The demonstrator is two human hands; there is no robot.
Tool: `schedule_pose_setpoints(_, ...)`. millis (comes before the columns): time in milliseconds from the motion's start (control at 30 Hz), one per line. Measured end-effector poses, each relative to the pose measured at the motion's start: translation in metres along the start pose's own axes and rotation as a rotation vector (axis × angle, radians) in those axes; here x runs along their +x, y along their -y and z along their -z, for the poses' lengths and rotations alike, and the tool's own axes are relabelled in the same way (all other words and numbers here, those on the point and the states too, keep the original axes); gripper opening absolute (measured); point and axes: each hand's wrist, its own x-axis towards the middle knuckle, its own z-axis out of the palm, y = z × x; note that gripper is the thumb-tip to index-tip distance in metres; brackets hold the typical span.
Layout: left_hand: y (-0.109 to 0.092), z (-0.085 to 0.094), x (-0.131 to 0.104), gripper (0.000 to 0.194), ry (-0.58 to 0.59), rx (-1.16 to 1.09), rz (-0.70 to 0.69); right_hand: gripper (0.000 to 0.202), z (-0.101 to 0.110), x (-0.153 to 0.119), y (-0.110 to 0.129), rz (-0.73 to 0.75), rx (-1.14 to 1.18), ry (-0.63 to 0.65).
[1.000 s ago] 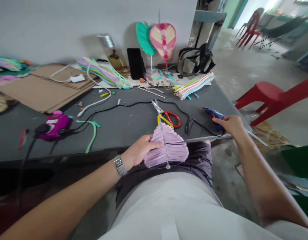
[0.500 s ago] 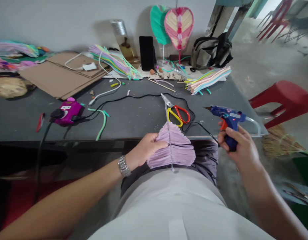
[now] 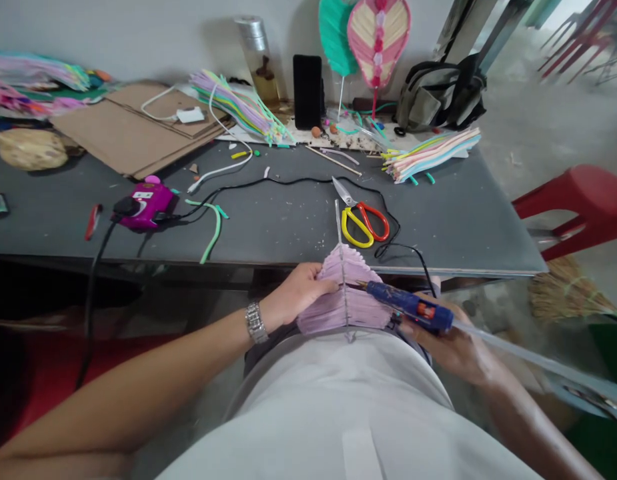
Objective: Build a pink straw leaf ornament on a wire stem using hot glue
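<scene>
A lilac leaf-shaped piece (image 3: 361, 303) with a grey stem down its middle rests against my lap at the table edge. My left hand (image 3: 303, 293) grips its left side, thumb on top. On the right, my right hand (image 3: 445, 340) is wrapped round a blue glue gun (image 3: 408, 305), whose tip points left at the piece near the stem. Whether the tip touches it, I cannot tell. Scissors (image 3: 361, 220) with yellow and red handles lie on the table just beyond the piece.
On the grey table (image 3: 278, 227) are a purple power socket (image 3: 147, 205), black cord, cardboard (image 3: 123, 133) and bundles of pastel stems (image 3: 433, 157). A phone (image 3: 307, 92), a bottle (image 3: 258, 67), finished leaf fans (image 3: 379, 43) and a bag (image 3: 438, 93) stand behind. A red stool (image 3: 583, 200) is at right.
My right hand has brought the glue gun left from beside the table's right part to over the lilac piece, turning it sideways. My left hand keeps its hold. The camera view has shifted slightly.
</scene>
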Motion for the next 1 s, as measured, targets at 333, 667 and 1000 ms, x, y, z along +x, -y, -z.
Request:
schedule_pose_setpoints(333, 0.002, 0.000, -0.003, 0.029, -0.070, 0.040, -0.057, 0.027, -0.003, 0.004, 0.005, 0.072, -0.204, 0.099)
schedule_pose_setpoints(667, 0.005, -0.018, -0.005, 0.027, -0.147, -0.065, -0.153, 0.020, -0.008, 0.005, 0.000, 0.116, -0.260, 0.049)
schedule_pose_setpoints(1000, 0.009, -0.021, -0.007, 0.036, -0.200, -0.010, -0.236, 0.019, -0.008, 0.005, 0.004, 0.129, -0.298, 0.028)
